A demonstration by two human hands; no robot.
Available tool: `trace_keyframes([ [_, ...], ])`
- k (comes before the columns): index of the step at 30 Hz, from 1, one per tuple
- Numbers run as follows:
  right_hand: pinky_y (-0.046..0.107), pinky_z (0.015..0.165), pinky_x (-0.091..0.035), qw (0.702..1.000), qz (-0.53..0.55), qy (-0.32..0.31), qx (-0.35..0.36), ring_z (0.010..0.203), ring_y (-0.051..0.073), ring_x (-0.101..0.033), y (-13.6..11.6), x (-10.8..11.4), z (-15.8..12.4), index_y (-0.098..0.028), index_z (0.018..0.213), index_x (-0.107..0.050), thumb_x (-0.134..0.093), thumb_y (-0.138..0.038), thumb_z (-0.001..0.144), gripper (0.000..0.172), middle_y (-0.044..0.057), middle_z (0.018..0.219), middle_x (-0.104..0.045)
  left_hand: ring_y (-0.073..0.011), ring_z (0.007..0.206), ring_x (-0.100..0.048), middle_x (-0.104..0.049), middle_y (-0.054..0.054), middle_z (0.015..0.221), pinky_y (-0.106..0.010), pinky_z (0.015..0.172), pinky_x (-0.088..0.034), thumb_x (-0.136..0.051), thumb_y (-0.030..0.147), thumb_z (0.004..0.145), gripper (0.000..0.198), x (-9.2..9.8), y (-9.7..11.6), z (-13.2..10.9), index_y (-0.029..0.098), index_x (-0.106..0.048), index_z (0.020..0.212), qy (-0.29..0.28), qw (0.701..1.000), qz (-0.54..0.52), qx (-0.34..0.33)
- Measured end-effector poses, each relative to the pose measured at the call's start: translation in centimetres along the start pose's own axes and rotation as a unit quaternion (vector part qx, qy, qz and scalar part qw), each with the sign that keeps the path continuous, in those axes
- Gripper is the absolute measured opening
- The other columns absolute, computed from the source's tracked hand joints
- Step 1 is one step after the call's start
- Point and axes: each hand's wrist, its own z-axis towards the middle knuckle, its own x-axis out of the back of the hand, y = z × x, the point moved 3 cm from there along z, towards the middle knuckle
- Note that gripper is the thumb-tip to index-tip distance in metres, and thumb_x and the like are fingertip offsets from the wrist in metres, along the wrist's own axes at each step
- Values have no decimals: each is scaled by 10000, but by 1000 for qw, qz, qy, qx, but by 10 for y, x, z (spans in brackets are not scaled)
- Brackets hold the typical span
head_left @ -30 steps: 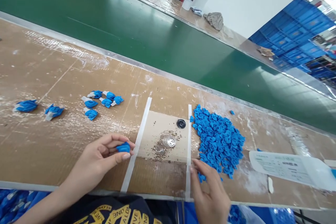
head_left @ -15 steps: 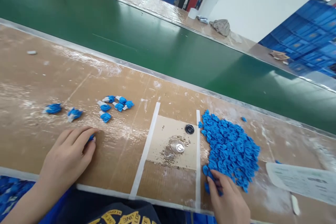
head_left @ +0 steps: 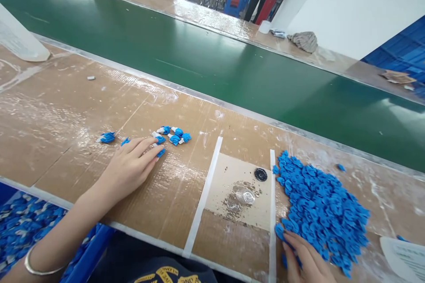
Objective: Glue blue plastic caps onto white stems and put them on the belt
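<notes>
Blue rolled rubber pieces (head_left: 318, 203) lie heaped at four o'clock on the tabletop (head_left: 66, 110), brown cardboard under glossy tape dusted with white powder. The right hand (head_left: 305, 261) touches the heap's near edge, but I cannot tell whether it grips anything. At nine o'clock the left hand (head_left: 133, 166) lies open, fingertips on one of the small blue-and-white bundles (head_left: 175, 138), while at twelve o'clock a green conveyor belt (head_left: 199, 62) runs below a white wall (head_left: 348, 4).

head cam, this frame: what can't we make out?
Head view, all:
Right hand: cut off by bottom edge; grip in the blue pile unclear.
Left hand: palm hides whatever lies beneath it.
Paper sheet: cut by right edge, print too small.
</notes>
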Motion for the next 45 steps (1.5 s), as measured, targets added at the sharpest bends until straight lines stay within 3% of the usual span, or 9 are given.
trace_keyframes([
  [4,348,869,-471,997,63,-28,35,915,212,-642,-8,3,10,-150,1060,-624,-403,-236,1030,240,82,1037,-708,-295,980,-611,-674,-144,1089,-436,841,-500,-351,202,1004,341,-8,-7,9,128,-675,1077,-36,997,9,-64],
  [9,346,884,-478,997,48,-62,-17,996,211,-609,-11,6,13,-129,1180,-586,-367,-165,1024,272,103,1096,-668,-273,939,-599,-679,-130,977,-438,864,-498,-432,253,994,281,-18,-4,9,76,-648,1026,6,998,-25,-65],
  [18,380,893,-540,993,58,-96,-27,1091,241,-611,-14,7,11,-161,1270,-555,-375,-215,1031,304,118,1213,-639,-245,1003,-633,-671,-89,1086,-416,923,-505,-511,309,954,233,-28,44,7,169,-616,1107,-8,968,-244,62],
  [23,366,887,-545,995,76,-63,-35,1091,230,-628,-21,8,15,-162,1231,-591,-400,-216,1029,283,115,1201,-661,-170,905,-672,-693,-15,1051,-314,842,-556,-576,337,917,203,-30,73,3,244,-620,1092,-39,911,-392,124],
  [28,375,811,-551,982,104,-23,-155,952,232,-669,-21,4,18,-197,1003,-662,-466,-288,999,216,101,1053,-703,-154,900,-665,-702,-5,1032,-288,817,-555,-602,281,887,181,-26,89,5,262,-650,1061,-72,866,-475,138],
  [31,394,755,-550,968,132,-35,-208,900,255,-665,-13,5,17,-209,999,-661,-513,-367,965,219,93,982,-708,-152,842,-659,-702,-12,976,-282,773,-555,-605,254,865,173,-24,97,7,256,-664,1028,-91,829,-529,159],
  [36,360,706,-531,949,191,-21,-250,850,232,-631,-14,18,38,-218,1153,-606,-593,-385,924,284,84,1019,-682,-162,781,-671,-702,-27,888,-289,722,-576,-632,294,822,226,-30,111,6,233,-652,1038,-147,705,-645,255],
  [39,353,778,-517,937,268,-12,-223,926,215,-609,-32,18,67,-244,1290,-513,-584,-304,939,363,69,1059,-657,-176,843,-680,-701,-47,931,-306,761,-584,-668,318,792,388,-34,117,4,224,-599,1162,-154,632,-698,300],
  [45,403,857,-480,942,294,-51,-151,1002,235,-568,-53,-5,105,-275,1385,-434,-550,-199,943,463,63,1097,-657,-180,900,-668,-707,-68,984,-318,812,-561,-686,319,797,383,-35,120,-2,218,-595,1155,-167,577,-735,315],
])
